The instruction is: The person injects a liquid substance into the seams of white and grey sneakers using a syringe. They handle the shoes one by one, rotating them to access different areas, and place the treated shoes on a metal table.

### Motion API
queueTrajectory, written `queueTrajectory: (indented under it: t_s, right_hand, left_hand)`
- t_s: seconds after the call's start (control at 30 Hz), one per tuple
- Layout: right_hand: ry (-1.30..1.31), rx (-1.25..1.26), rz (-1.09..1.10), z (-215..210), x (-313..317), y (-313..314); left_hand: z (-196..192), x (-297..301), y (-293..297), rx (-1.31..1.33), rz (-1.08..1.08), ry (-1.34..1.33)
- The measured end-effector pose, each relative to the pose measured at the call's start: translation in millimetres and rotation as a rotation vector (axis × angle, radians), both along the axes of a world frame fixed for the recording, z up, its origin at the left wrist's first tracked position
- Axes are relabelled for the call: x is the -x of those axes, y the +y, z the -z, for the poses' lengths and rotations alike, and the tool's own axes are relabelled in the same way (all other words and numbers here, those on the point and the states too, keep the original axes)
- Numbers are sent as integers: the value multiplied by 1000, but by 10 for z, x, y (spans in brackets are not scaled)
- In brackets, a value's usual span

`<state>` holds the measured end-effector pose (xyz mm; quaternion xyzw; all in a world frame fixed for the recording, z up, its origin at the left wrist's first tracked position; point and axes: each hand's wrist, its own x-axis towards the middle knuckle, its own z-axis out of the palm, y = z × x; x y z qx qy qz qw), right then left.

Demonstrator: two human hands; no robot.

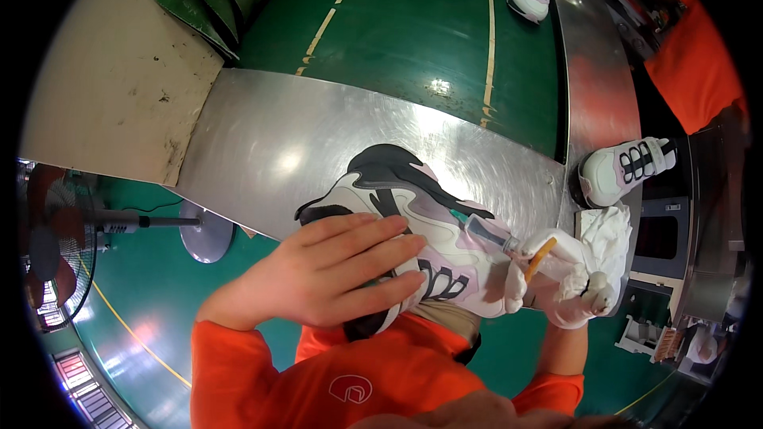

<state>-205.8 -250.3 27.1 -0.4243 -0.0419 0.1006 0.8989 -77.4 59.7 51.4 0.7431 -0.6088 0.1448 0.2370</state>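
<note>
A white, lilac and black sneaker [421, 214] lies tilted on its side at the near edge of the steel table [270, 127], its black sole facing away from me. My left hand [342, 266] holds it from above, fingers stretched across the upper near the straps; the thumb is hidden. In a white glove, my right hand [556, 282] is closed round a small tool [489, 232] with a greyish, see-through flared end, which points at the sole edge. A yellow-orange strip [540, 259] shows between the gloved fingers. The tool's exact kind is unclear.
A matching sneaker [628, 171] stands at the right beside a crumpled white cloth [606, 230]. Beyond the table runs a green conveyor belt [405, 48] carrying several shoes, with a green flap curtain [218, 0] at left. A pedestal fan [56, 242] stands left; an orange sleeve [695, 63] shows right.
</note>
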Motion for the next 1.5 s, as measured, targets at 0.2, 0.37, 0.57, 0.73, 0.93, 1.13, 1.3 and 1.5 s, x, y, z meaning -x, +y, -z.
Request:
queueTrajectory:
  t_s: [0.2,0.37,0.57,0.73,0.93,1.13,1.3,1.5]
  right_hand:
    - [40,45,66,-127,67,-63]
    - [-44,68,93,-178,98,-115]
    - [219,295,276,-319,318,-145]
    - [133,224,247,-221,492,-249]
    - [109,255,262,-213,566,-226]
    - [90,213,338,-149,702,-170]
    - [97,152,428,106,883,-140]
    - [-7,-28,413,265,1010,-55]
  left_hand:
    - [-26,16,-7,-27,-3,9]
    - [-37,4,-32,-45,15,36]
    - [-32,24,-34,-45,0,32]
    - [-58,24,-50,-40,-1,16]
    - [-52,47,-53,-57,-12,-25]
    - [-144,179,-108,-76,-90,25]
    - [-68,397,-107,-60,-175,-51]
    - [49,791,-44,-95,-280,-162]
